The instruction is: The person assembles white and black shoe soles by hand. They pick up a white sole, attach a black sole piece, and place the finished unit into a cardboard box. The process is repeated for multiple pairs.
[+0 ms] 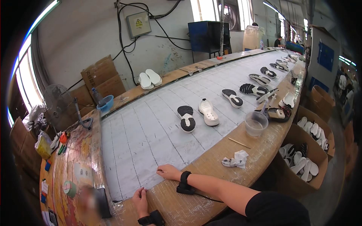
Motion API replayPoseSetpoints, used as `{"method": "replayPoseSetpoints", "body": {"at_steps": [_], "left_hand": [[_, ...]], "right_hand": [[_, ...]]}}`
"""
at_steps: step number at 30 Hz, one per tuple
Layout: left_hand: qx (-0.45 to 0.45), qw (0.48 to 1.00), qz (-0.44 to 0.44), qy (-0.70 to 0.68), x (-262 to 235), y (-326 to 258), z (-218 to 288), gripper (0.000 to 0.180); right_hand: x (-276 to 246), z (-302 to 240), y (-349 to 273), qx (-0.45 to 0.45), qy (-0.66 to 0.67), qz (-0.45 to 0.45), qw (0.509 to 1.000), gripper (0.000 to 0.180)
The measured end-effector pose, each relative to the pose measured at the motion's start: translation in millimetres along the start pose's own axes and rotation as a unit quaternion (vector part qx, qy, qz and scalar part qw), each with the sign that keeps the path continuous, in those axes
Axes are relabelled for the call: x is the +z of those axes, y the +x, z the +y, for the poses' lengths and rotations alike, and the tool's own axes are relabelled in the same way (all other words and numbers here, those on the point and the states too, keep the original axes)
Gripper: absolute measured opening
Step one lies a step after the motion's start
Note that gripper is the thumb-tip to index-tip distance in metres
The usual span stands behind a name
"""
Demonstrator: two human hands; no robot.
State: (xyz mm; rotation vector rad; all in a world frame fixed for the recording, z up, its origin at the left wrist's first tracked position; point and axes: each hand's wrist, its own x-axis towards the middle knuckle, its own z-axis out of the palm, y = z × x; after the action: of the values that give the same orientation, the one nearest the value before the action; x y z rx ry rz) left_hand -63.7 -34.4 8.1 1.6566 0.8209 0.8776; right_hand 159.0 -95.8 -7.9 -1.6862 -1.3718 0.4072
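Note:
My left hand (140, 201) is at the near edge of a white conveyor belt (128, 150), its fingers curled and drawn together. To its right and slightly farther off, my right hand (169, 173) rests over the belt's edge with fingertips pinched. Whatever is in either hand, if anything, is too small to make out. Black bands circle both wrists. Beyond the hands on the belt lie a black-and-white shoe sole (186, 119) and, beside it, a white sole (208, 112) with a black tip. Another black-and-white sole (232, 98) lies farther right.
Right of my forearm are crumpled tissue (236, 159), a thin stick (239, 142) and a clear plastic tub (256, 123). More soles line the far belt. Cartons of soles (305, 165) stand at right. A blue bowl (106, 103), fan (58, 105) and tape roll (69, 188) are left.

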Motion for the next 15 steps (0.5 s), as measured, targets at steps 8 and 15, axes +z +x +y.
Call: {"method": "replayPoseSetpoints", "body": {"at_steps": [8, 15], "left_hand": [[-0.007, 1.0, -0.003, -0.003, -0.2, -1.4, 4.2, 0.018], [-0.005, 1.0, 0.002, 0.005, -0.7, -0.2, -2.4, 0.017]], "right_hand": [[-0.4, -2.4, -0.4, 0.015, 0.022, -0.009, 1.0, 0.026], [-2.0, -4.6, 0.3, 0.008, 0.005, -0.015, 1.0, 0.027]]}}
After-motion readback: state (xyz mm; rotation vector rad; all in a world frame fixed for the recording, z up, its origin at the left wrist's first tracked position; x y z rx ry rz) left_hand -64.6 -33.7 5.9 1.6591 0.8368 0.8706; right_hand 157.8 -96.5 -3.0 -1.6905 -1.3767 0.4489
